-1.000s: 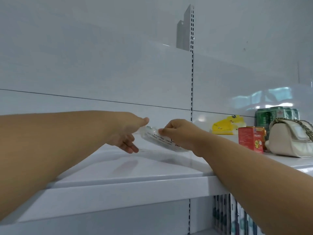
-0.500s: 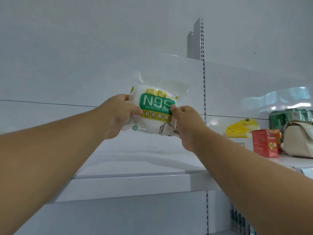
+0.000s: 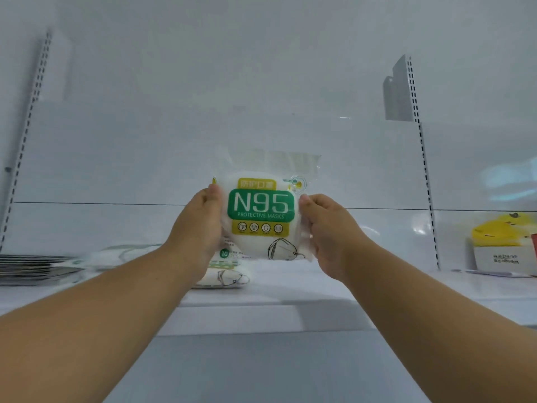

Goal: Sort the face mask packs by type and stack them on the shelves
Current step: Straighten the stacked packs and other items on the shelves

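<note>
Our left hand (image 3: 200, 228) and right hand (image 3: 325, 228) each pinch a side edge of one N95 mask pack (image 3: 261, 216), thumbs on the front, the other fingers hidden behind it. We hold it upright, label toward us, above the white shelf (image 3: 261, 315), probably so that we can read its type before placing it. Just below and behind it another N95 pack (image 3: 223, 274) lies flat on the shelf, so we judge that spot to be where this one belongs. Further left sit a pale pack (image 3: 116, 254) and a stack of dark flat packs (image 3: 32, 269), sorted apart. At far right stands a yellow-topped box (image 3: 499, 248).
</note>
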A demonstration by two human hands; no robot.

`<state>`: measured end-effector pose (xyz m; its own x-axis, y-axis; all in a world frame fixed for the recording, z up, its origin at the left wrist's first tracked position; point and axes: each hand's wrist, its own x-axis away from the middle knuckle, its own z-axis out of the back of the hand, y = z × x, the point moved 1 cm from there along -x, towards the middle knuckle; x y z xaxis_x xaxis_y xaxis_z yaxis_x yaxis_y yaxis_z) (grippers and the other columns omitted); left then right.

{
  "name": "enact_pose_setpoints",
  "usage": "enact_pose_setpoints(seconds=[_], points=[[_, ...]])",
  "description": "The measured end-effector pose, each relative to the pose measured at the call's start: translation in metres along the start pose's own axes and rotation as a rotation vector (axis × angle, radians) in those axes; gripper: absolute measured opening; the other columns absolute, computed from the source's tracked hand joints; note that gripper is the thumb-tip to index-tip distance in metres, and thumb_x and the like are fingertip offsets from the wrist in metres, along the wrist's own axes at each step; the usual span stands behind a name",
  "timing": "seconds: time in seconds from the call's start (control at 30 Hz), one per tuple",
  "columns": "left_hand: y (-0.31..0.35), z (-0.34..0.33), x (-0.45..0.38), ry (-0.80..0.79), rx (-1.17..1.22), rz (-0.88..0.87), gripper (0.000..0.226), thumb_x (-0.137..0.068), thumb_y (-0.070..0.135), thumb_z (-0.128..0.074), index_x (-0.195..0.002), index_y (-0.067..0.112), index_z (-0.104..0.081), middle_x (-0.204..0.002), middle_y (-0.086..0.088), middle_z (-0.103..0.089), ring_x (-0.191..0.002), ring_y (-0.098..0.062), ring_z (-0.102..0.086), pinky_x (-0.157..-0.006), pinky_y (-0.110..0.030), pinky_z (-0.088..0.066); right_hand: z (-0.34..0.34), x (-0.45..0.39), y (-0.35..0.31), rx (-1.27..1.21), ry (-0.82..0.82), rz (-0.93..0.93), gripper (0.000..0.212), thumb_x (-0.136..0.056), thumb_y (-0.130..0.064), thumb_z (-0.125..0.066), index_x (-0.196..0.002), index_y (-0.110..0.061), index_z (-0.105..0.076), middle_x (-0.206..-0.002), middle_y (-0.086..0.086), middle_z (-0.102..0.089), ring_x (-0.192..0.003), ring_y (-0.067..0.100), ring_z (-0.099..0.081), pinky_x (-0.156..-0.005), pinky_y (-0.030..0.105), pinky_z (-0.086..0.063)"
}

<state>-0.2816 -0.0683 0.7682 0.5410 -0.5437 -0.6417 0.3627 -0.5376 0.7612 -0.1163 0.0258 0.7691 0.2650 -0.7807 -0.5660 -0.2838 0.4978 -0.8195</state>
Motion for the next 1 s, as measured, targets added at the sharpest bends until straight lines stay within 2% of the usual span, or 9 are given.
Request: enact_pose_setpoints(seconds=[0.07,0.17,0.27,0.33,0.43,0.57,0.67,0.83,1.0], points=[[0.0,0.026,0.0,0.041,0.017,-0.016,0.037,-0.106,0.052,-0.03,-0.104,0.033,-0.062,-0.097,0.003,-0.073,-0.085,-0.016,-0.068,-0.067,-0.032,-0.05,-0.024,0.005,-0.002,0.036,0.025,0.044,0.023,-0.098,-0.032,-0.057,-0.083,-0.019,-0.068,-0.092,0.006,-0.07,-0.088,0.03,-0.064,-0.095,0.054,-0.054],[-0.001,0.062,-0.001,0.078,-0.022,-0.044,0.039,-0.106,0.052,-0.029,-0.102,0.03,-0.061,-0.095,0.0,-0.071,-0.078,-0.016,-0.066,-0.06,-0.031,-0.05,-0.052,0.013,-0.006,0.065,0.043,0.115,0.028,-0.1,-0.023,-0.055,-0.077,-0.02,-0.069,-0.076,0.004,-0.06,-0.072,0.019,-0.055,-0.071,0.035,-0.051],[-0.005,0.087,-0.001,0.103,-0.011,-0.022,0.038,-0.104,0.056,-0.032,-0.096,0.036,-0.063,-0.101,0.001,-0.071,-0.095,-0.023,-0.069,-0.085,-0.048,-0.058,-0.072,0.022,-0.007,0.252,0.071,0.256,0.024,-0.102,-0.013,-0.044,-0.089,-0.01,-0.064,-0.066,0.002,-0.057,-0.049,0.005,-0.053,-0.048,0.016,-0.043],[-0.006,0.099,-0.002,0.145,0.014,-0.01,0.035,-0.104,0.053,-0.035,-0.09,0.038,-0.064,-0.1,0.003,-0.07,-0.1,-0.024,-0.068,-0.092,-0.052,-0.056,-0.083,0.026,-0.009,0.316,0.124,0.331,0.024,-0.101,-0.009,-0.039,-0.093,-0.01,-0.061,-0.068,0.002,-0.056,-0.049,0.01,-0.052,-0.042,0.016,-0.042],[-0.004,0.111,-0.006,0.155,-0.105,-0.051,0.032,-0.106,0.041,-0.036,-0.09,0.03,-0.062,-0.096,0.002,-0.067,-0.096,-0.022,-0.065,-0.086,-0.043,-0.056,-0.098,0.027,-0.01,0.272,0.17,0.291,0.025,-0.101,-0.009,-0.036,-0.089,-0.01,-0.058,-0.066,0.002,-0.053,-0.05,0.014,-0.049,-0.042,0.022,-0.043],[-0.006,0.124,-0.011,0.113,-0.191,-0.063,0.032,-0.106,0.033,-0.04,-0.088,0.019,-0.063,-0.087,-0.005,-0.067,-0.067,-0.022,-0.054,-0.056,-0.032,-0.044,-0.115,0.028,-0.01,0.396,0.201,0.351,0.037,-0.105,-0.036,-0.041,-0.078,-0.012,-0.049,-0.066,0.002,-0.049,-0.061,0.019,-0.045,-0.059,0.036,-0.044],[-0.008,0.131,-0.01,0.108,-0.137,-0.014,0.03,-0.104,0.026,-0.048,-0.084,0.02,-0.069,-0.083,-0.004,-0.068,-0.065,-0.016,-0.056,-0.064,-0.033,-0.045,-0.117,0.029,-0.01,0.386,0.241,0.405,0.035,-0.104,-0.032,-0.043,-0.082,-0.008,-0.053,-0.069,0.001,-0.051,-0.065,0.018,-0.045,-0.063,0.037,-0.042],[-0.004,0.134,-0.006,0.153,-0.124,-0.024,0.032,-0.107,0.029,-0.041,-0.091,0.018,-0.066,-0.087,-0.003,-0.065,-0.055,-0.016,-0.054,-0.054,-0.03,-0.046,-0.115,0.034,-0.011,0.334,0.271,0.397,0.032,-0.104,-0.029,-0.043,-0.082,-0.012,-0.059,-0.059,-0.005,-0.045,-0.059,0.018,-0.043,-0.06,0.037,-0.043],[0.007,0.129,-0.007,0.006,-0.196,0.07,0.046,-0.105,0.054,-0.03,-0.102,0.022,-0.062,-0.101,-0.004,-0.069,-0.093,-0.025,-0.066,-0.089,-0.044,-0.053,-0.119,0.035,-0.014,0.319,0.208,0.401,0.03,-0.103,-0.032,-0.046,-0.082,-0.016,-0.061,-0.06,-0.006,-0.052,-0.061,0.018,-0.051,-0.063,0.042,-0.051]])
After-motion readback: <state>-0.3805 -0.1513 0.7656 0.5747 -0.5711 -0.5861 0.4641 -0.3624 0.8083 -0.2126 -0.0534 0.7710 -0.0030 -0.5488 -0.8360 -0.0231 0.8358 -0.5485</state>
